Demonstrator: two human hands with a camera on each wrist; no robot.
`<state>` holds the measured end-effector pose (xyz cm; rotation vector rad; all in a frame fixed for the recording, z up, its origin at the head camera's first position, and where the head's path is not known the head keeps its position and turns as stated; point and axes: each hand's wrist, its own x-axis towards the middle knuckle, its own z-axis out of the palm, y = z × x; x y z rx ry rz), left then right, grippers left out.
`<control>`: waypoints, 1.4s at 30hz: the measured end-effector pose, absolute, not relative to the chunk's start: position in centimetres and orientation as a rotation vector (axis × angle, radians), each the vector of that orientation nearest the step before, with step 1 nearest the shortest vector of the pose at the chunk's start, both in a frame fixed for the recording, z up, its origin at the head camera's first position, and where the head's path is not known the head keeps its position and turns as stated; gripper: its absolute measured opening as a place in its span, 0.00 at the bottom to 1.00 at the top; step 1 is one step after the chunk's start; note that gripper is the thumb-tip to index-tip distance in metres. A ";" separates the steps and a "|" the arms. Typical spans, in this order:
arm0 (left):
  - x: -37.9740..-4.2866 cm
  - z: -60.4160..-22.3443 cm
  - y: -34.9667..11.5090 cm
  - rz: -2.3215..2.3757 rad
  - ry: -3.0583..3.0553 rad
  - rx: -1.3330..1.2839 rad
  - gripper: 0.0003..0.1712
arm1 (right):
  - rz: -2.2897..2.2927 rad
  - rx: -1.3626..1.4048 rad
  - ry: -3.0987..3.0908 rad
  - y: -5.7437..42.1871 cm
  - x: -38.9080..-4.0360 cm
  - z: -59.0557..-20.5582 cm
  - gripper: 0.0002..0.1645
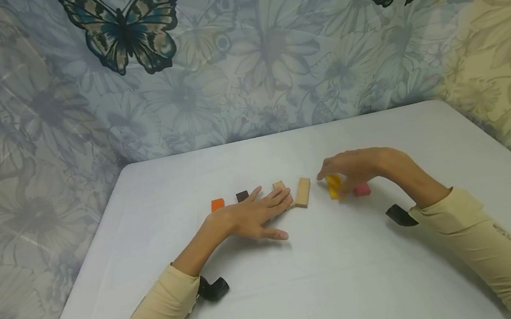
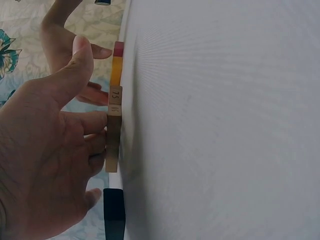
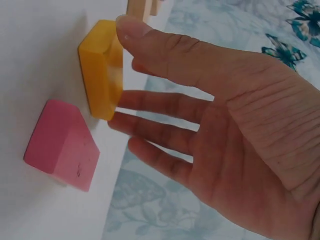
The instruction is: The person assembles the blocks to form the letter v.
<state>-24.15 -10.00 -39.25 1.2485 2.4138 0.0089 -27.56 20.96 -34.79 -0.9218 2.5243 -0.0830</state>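
Observation:
My left hand (image 1: 254, 218) spreads its fingers low over pale wooden blocks, partly hiding one wooden block (image 1: 279, 185) in the head view. In the left wrist view, its fingertips are right at the tops of the wooden blocks (image 2: 114, 112), which carry printed numbers. Another wooden block (image 1: 303, 192) lies just right of those fingers. My right hand (image 1: 358, 164) arches over a yellow block (image 3: 95, 67), thumb and loosely extended fingers around it without a visible pinch. Close to that hand is a pink block (image 3: 72, 150), partly covered in the head view.
Left of the wooden blocks are a dark block (image 1: 242, 196) and an orange block (image 1: 218, 204), in the same rough row across the white table (image 1: 329, 279). Black wrist cameras hang under both sleeves. A patterned fabric backdrop (image 1: 273, 71) stands behind the table.

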 end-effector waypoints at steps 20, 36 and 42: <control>-24.1 -39.0 -10.0 0.049 2.404 1.259 0.55 | -0.006 -0.898 2.531 20.2 -27.3 -34.9 0.24; -24.1 -39.2 -10.0 0.048 2.407 1.266 0.55 | -0.042 -0.885 2.543 20.4 -27.0 -34.1 0.25; -24.1 -39.3 -10.0 0.044 2.413 1.254 0.55 | -0.075 -0.934 2.568 20.5 -27.3 -33.5 0.25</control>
